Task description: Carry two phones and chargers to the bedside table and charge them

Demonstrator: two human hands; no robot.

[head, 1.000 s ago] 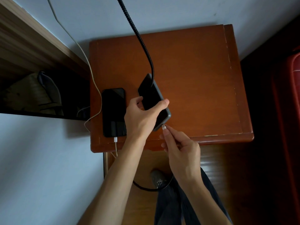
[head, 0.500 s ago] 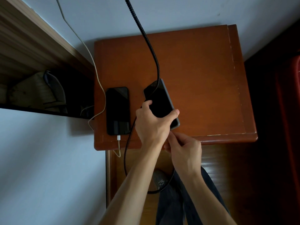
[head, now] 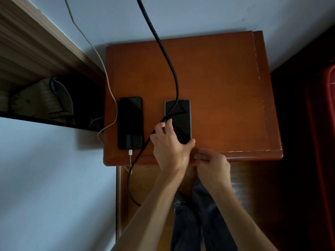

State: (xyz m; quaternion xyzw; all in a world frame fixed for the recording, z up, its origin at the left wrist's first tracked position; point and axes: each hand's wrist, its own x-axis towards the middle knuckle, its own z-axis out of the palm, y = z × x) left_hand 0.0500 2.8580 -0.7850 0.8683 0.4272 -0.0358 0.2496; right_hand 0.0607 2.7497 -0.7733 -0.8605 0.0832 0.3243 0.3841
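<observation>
Starting with the dark glass phone in the grey metal frame (head: pixel 181 122): lies flat, screen up, near the front edge of the reddish-brown wooden bedside table (head: pixel 226 87). Clamped at its lower end by the left hand (head: pixel 170 147), thumb at the bottom right corner, fingers curled over the left side. Probably pinned like that to stop any sliding during plug-in. Crossed on the screen by the thick black braided cable (head: pixel 161 46), then off past the left fingers and over the front of the table. Right below the phone's bottom end: the right hand (head: pixel 212 162), fingers bunched together, nearly touching the left thumb. Can't tell if pinching the connector or not, hidden behind the knuckles. Guessing mid-plug-in.

Just beside it on the left, not touching: the all-black glossy phone (head: pixel 130 122), also flat, with a small white plug (head: pixel 130 152) in its bottom end and a thin white cable (head: pixel 108 84) dropping over the front edge and running up along the table's left side. Looks sorted already. Both parked bottoms-forward, presumably to let the leads hang free off the edge.
</observation>
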